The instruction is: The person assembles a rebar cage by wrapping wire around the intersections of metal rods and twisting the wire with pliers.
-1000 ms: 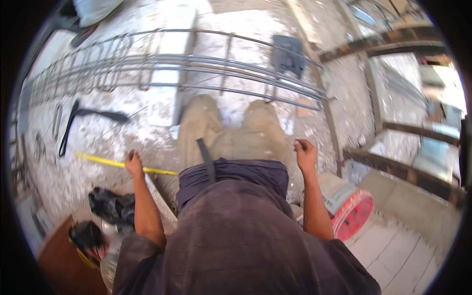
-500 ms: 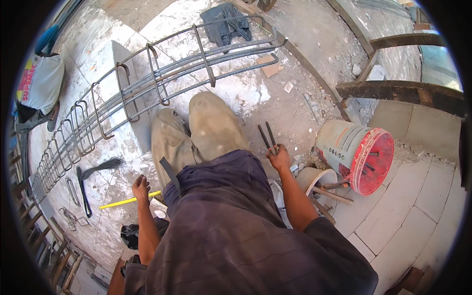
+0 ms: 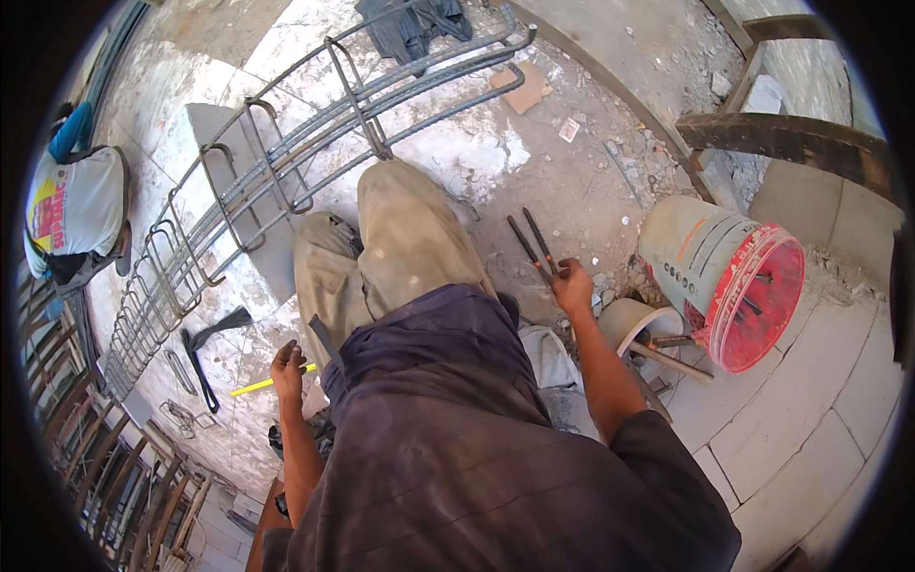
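Note:
My right hand (image 3: pixel 572 285) is closed on a pair of dark pincers (image 3: pixel 533 246), whose two long arms point away from me, slightly apart. It is held over the dusty ground beside my right knee. My left hand (image 3: pixel 288 370) is raised at my left side with its fingers curled in; whether something small lies in them I cannot make out. A yellow strip (image 3: pixel 253 386) passes behind that hand. Across my knees' far side runs a long rebar cage (image 3: pixel 286 162) with square stirrups, propped on a grey block (image 3: pixel 212 129).
A white bucket with a red rim (image 3: pixel 691 243) lies on its side at right, beside a smaller tub (image 3: pixel 629 322) with tool handles. Black tie wire (image 3: pixel 205 343) and loose stirrups (image 3: pixel 181 415) lie at left. Another person (image 3: pixel 91 205) bends over at far left. Timber pieces (image 3: pixel 791 143) stand beyond.
The whole view has shifted, with the bucket now farther right and the cage's far end farther left. The pincers stay in my right hand, and my left hand remains curled.

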Action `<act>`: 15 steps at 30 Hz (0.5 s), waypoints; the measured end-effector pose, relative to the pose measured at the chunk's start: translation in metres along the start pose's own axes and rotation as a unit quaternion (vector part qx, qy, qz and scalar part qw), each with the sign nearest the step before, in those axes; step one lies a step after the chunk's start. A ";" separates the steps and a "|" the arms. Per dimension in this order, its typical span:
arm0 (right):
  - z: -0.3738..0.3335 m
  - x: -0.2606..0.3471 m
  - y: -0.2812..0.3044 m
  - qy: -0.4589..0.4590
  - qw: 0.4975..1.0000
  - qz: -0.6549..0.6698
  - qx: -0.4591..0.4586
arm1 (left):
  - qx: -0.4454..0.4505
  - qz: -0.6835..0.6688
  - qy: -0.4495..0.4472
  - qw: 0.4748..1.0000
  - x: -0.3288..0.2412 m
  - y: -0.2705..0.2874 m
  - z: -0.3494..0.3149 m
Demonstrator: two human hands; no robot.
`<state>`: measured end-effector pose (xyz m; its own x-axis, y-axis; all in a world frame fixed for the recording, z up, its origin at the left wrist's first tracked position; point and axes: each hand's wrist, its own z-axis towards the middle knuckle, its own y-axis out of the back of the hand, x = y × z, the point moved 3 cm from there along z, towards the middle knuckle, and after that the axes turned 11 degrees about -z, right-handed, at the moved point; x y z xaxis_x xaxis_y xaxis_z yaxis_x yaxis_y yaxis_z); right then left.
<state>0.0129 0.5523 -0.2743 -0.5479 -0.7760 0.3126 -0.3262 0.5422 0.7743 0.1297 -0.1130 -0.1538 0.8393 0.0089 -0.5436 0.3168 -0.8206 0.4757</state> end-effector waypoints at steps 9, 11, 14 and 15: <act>0.022 -0.027 0.066 -0.136 0.928 0.270 0.218 | 0.018 0.009 -0.042 0.999 -0.037 -0.019 0.006; 0.028 -0.072 0.037 -0.099 0.959 0.205 0.170 | 0.028 0.014 -0.054 0.998 -0.045 -0.030 0.005; 0.022 -0.087 0.012 -0.108 0.991 0.007 0.079 | 0.038 0.007 -0.055 0.998 -0.034 -0.030 0.009; 0.015 -0.088 0.008 -0.159 0.979 -0.127 0.028 | 0.040 0.006 -0.056 0.998 -0.031 -0.031 0.010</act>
<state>0.0467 0.6299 -0.3035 -0.6530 -0.7532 -0.0791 -0.5197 0.3697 0.7702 0.0897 -0.0934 -0.1584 0.7874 -0.0616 -0.6133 0.2669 -0.8628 0.4294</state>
